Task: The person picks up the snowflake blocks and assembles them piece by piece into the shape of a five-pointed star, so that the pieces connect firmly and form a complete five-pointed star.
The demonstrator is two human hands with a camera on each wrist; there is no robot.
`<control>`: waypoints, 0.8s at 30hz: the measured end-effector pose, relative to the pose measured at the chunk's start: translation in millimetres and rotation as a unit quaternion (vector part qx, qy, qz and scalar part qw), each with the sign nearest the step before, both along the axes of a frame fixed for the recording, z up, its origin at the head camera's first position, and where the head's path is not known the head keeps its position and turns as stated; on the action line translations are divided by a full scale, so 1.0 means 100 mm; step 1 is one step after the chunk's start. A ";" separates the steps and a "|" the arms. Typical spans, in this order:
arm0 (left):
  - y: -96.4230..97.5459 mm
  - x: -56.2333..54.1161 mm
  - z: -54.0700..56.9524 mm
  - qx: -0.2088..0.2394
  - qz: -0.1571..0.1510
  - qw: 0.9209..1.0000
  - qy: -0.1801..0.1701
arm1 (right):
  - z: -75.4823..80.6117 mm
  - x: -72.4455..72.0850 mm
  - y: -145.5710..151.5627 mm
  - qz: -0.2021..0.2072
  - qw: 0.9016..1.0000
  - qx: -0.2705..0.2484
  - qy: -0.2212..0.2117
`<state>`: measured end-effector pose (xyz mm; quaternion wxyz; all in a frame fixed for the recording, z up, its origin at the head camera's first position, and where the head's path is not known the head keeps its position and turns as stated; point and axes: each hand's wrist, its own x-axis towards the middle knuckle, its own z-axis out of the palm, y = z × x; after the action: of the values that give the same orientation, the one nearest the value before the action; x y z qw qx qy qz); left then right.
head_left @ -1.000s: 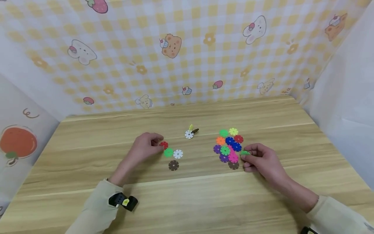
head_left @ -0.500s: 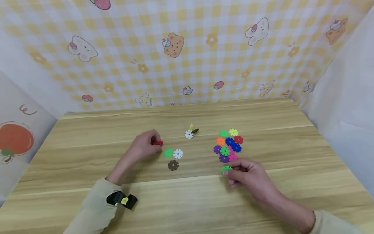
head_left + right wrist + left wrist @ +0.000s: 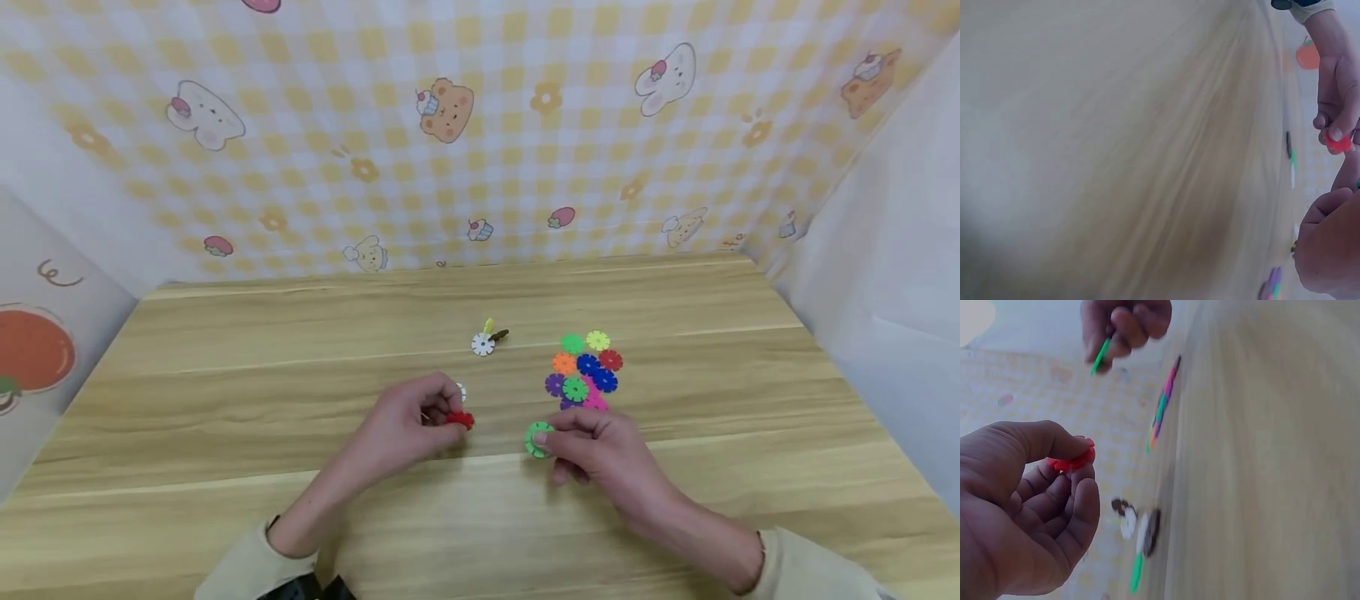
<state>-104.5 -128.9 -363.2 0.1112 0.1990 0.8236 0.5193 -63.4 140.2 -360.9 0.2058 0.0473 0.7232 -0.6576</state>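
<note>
My left hand (image 3: 412, 423) pinches a red notched plastic disc (image 3: 462, 421) between thumb and fingers. To its right, my right hand (image 3: 618, 462) holds a green notched disc (image 3: 535, 442) by its edge. The two discs are apart, both raised above the table in the left wrist view. Behind the left hand a white disc (image 3: 462, 391) shows only partly. The left wrist view shows a brown disc (image 3: 1153, 532) and a green disc (image 3: 1137, 572) beside it. Farther back, a white disc (image 3: 482, 344) has a yellow disc (image 3: 489, 326) and a brown disc (image 3: 501, 335) standing on it.
A loose pile of several coloured discs, among them a blue disc (image 3: 604, 381) and an orange disc (image 3: 564, 362), lies right of centre, partly behind my right hand. Everything rests on a wood-grain table (image 3: 262, 400). A yellow checked cloth (image 3: 495, 158) hangs along its back edge.
The left hand lifted the red disc off the group and brought it right and nearer. The right hand carried its green disc left, past the front of the pile, turning its face into view.
</note>
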 end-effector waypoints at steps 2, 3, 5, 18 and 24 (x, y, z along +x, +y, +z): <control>0.06 0.06 0.03 0.019 -0.016 1.000 -0.011 | 0.01 0.00 -0.05 0.006 1.000 -0.010 0.005; 0.09 0.09 0.04 0.027 -0.023 0.999 -0.016 | 0.01 0.00 -0.07 0.009 1.000 -0.016 0.009; 0.13 0.13 0.05 0.036 -0.035 0.999 -0.017 | 0.01 -0.01 -0.13 0.017 0.999 -0.029 0.016; 0.17 0.15 0.09 0.049 -0.039 0.998 0.019 | 0.00 -0.05 -0.31 0.013 0.998 -0.057 0.003; 0.18 0.17 0.05 0.041 -0.035 0.999 0.005 | 0.00 -0.05 -0.31 0.021 0.997 -0.072 0.002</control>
<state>-87.2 -110.6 -358.5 0.1165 0.2344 0.7946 0.5478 -68.2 108.8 -360.4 0.2210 0.0157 0.6755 -0.7033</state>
